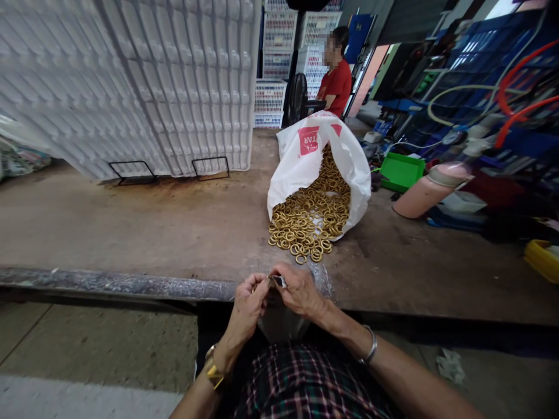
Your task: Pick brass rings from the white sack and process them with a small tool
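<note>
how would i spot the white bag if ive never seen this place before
Find the long brown workbench and the tall ribbed white panels standing on it. Just right of them, beyond the right hand, lies a white bag. Unlike the panels or the pink bottle to its right, it spills gold-coloured rings from its open mouth.

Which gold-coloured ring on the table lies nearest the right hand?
The frontmost ring of the spill from the white bag, just beyond the right hand; the other rings lie farther back.
</note>
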`<state>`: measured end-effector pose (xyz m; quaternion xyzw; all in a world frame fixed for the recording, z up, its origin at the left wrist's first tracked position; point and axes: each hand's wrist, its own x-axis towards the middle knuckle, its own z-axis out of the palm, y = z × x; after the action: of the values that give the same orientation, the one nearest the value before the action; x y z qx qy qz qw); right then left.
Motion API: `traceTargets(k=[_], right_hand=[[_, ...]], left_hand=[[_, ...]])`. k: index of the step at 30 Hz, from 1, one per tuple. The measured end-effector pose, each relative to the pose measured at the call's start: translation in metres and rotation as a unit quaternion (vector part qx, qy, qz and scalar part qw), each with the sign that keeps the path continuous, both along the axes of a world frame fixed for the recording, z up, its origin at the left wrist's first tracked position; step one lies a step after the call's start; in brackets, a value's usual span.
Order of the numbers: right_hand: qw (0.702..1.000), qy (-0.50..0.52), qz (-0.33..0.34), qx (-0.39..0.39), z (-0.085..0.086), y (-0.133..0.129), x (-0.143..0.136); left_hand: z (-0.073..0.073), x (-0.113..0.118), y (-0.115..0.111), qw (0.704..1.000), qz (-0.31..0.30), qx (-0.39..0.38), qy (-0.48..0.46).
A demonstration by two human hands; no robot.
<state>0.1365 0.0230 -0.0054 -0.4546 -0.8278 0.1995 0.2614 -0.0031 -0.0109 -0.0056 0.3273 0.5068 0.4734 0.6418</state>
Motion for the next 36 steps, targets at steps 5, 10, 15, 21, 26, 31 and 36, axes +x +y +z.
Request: traceTargets(k=[5,10,15,21,26,31,36], right_hand=[[0.983,0.121,-0.053,-0.128,0.006,0.004,-0.008],[0.937,0.162,-0.052,-0.305,0.010,0.004,-0.012],[0.927,0.186,-0.076,-0.316,0.004,0.004,-0.015],[0.945,0.189,-0.070,-0.259,0.002,0.006,-0.017],[0.936,0.212,-0.059,-0.274,0.001,0.005,-0.016],[0.936,0.221,-0.051,-0.269,0.001,0.005,-0.016],[0.935,0.229,-0.046,-0.268,-0.001,0.006,-0.016]], left_hand=[[0.000,-0.001,-0.001,0.996,0.020,0.039,0.075],[0.005,0.000,-0.002,0.981,0.010,0.127,0.148],[0.004,-0.001,-0.004,0.989,-0.012,0.074,0.124],[-0.001,-0.003,-0.005,0.999,-0.038,0.000,0.031],[0.000,-0.003,-0.006,0.999,-0.044,-0.004,-0.009],[0.000,-0.003,-0.007,0.999,-0.040,-0.011,-0.031],[-0.002,-0.004,-0.008,0.998,-0.040,-0.006,-0.048]])
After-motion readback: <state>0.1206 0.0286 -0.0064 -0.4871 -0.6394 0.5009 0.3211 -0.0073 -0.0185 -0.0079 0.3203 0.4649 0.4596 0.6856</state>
